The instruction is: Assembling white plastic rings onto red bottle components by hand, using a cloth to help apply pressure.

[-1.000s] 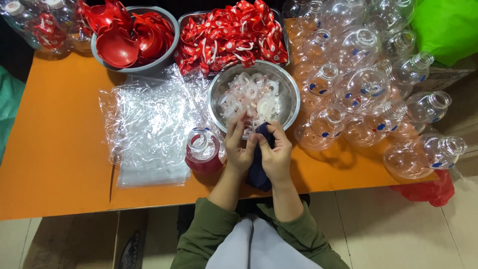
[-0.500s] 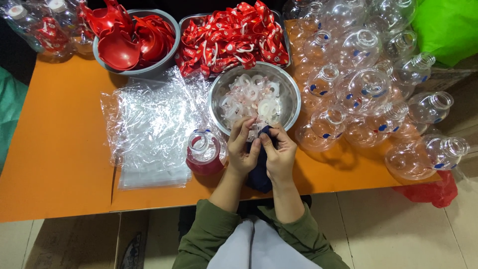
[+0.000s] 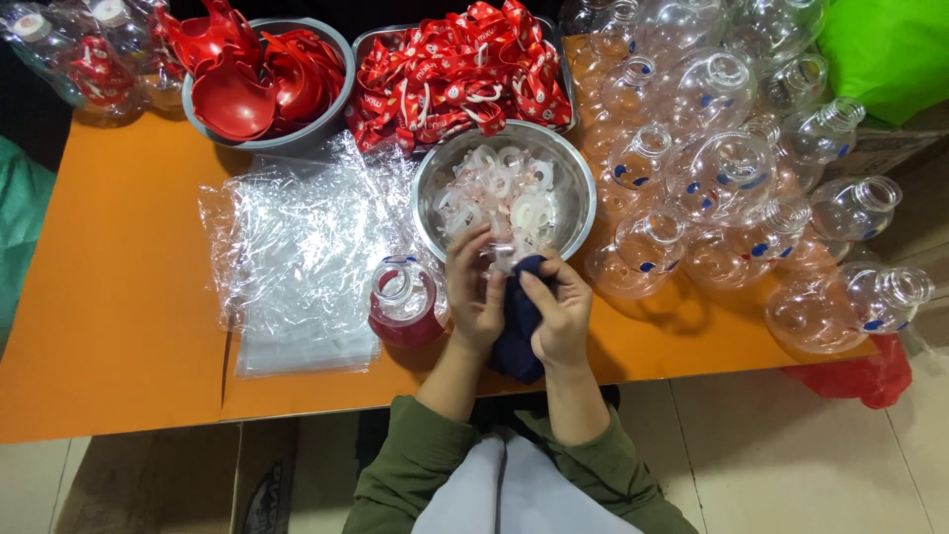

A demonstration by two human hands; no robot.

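Head view, looking down on an orange table (image 3: 109, 326). Both hands meet at the near edge, just below a steel bowl (image 3: 573, 183) of pale plastic rings (image 3: 504, 193).

Left hand (image 3: 474, 292): fingers curled, tips reaching up to the bowl's near rim, pinching a small clear piece; what it is, too small to tell. Right hand (image 3: 561, 311): closed around a dark blue cloth (image 3: 519, 331), thumb pressing the cloth's top against the left hand's fingers. Cloth hangs down between the two wrists, over the table edge. Hands touching each other.

Just left of left hand: a bottle (image 3: 403, 302) with red lower half and clear neck, upright, open mouth facing up, near the wrist but apart from it.

Further left: a stack of clear plastic bags (image 3: 297, 257), crinkled, lying flat.

Far edge: a grey bowl (image 3: 331, 133) of red scoops (image 3: 232, 74); beside it a tray (image 3: 371, 38) heaped with red printed ribbons (image 3: 455, 69). Top left corner: a few wrapped bottles (image 3: 69, 49).

Right side: a large pile of clear round bottles (image 3: 732, 173) with blue dots, lying every way, spilling to the table's right end. Green bag (image 3: 890, 49) at the top right; red bag (image 3: 860, 381) below the table edge.

Green sleeves (image 3: 405, 470) at the bottom.
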